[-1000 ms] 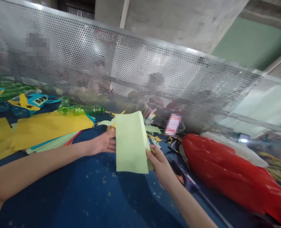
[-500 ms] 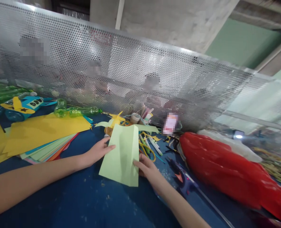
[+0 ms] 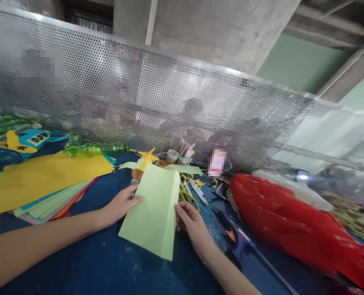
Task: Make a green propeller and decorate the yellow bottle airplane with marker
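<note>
A pale green sheet of paper (image 3: 153,211) is held up over the blue table between my two hands. Along its right side runs a lengthwise crease, with a narrow strip bent up. My left hand (image 3: 122,205) grips the left edge, thumb on top and fingers partly hidden beneath. On the right edge, my right hand (image 3: 189,219) pinches the bent strip between thumb and fingers. Just behind the sheet are a yellow paper cutout (image 3: 147,157), yellow-handled scissors (image 3: 192,197) partly covered by it, and several pale markers (image 3: 199,192).
Yellow paper (image 3: 51,176) and fanned coloured sheets (image 3: 59,200) lie left, below green bottles (image 3: 105,148) and a blue-yellow paper plane (image 3: 31,141). At right are a glue gun (image 3: 242,237) with its cord and a red plastic bag (image 3: 292,225). A perforated metal panel (image 3: 157,82) stands behind.
The green paper and both hands have come slightly lower and nearer in view. Both hands keep their hold on the edges. The whole scene has shifted a little left.
</note>
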Tool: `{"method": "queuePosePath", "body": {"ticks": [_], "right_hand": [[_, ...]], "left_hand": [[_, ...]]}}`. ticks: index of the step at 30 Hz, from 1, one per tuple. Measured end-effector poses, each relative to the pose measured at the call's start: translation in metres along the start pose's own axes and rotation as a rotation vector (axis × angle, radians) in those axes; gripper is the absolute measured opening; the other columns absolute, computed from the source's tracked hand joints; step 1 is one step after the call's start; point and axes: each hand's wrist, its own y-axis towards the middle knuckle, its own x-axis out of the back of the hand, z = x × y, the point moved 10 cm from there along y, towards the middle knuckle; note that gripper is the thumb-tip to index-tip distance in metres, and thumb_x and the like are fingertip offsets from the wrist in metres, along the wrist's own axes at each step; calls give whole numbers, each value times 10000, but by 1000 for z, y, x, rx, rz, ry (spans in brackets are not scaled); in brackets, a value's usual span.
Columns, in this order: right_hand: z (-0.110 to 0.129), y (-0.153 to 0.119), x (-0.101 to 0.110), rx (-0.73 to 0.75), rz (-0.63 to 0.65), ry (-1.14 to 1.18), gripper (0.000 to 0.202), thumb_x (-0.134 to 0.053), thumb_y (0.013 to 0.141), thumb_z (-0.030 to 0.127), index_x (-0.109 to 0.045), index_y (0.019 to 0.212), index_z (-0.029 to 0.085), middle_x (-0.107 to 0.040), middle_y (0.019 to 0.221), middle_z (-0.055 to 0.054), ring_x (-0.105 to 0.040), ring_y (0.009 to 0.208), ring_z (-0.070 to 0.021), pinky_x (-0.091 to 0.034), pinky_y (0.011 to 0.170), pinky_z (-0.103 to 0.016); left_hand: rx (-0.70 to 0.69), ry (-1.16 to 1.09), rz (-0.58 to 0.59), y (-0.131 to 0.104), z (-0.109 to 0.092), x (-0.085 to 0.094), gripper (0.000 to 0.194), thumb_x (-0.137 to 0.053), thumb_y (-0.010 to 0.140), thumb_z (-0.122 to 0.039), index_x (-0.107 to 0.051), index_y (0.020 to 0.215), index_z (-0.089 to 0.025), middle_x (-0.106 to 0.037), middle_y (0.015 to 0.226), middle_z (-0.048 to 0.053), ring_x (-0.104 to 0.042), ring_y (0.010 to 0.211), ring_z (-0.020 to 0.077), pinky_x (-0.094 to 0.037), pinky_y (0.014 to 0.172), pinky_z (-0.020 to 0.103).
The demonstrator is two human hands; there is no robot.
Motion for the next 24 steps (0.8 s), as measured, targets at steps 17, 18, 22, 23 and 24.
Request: {"method": "queuePosePath", "body": {"ticks": [17,18,22,23,24], "right_hand": [[53,-1,21,549,-160,-989,188,-512,868,365,-573,925,196,-668,993,-135,-616,960,-304,-471,868,-485],[51,-1,21,575,-178,-1093,202,-517,860,338,-584,965,179,-662,1033,-160,-603,1001,-325,-459,888,-509],[33,7,26,520,-187,-1293,308,-529,866,336,-583,1081,122,-675,1020,-187,-626,975,-332,-480,854,-470],[31,8,29,489,-202,-1301,348,-554,852,347,-576,1106,110,-678,1020,-191,-633,970,-332,-480,848,-456],[30,11,35,447,-222,-1291,378,-584,832,353,-574,1117,105,-684,1003,-190,-642,950,-330,-483,828,-440]], "left_hand": [[33,21,-147,3,6,17,425,-723,710,-536,-681,897,-157,-740,854,62,-671,704,209,-510,626,297],[32,17,-156,3,6,18,426,-712,723,-539,-681,914,-160,-739,849,61,-672,707,209,-510,625,297],[18,-27,-152,3,7,19,442,-692,756,-533,-682,993,-160,-741,859,62,-674,730,207,-514,651,300],[11,-35,-149,3,7,19,443,-694,757,-531,-683,996,-158,-741,861,61,-673,731,206,-515,655,299],[7,-38,-149,3,6,19,443,-696,756,-530,-684,994,-157,-741,858,59,-672,732,205,-515,658,298]]}}
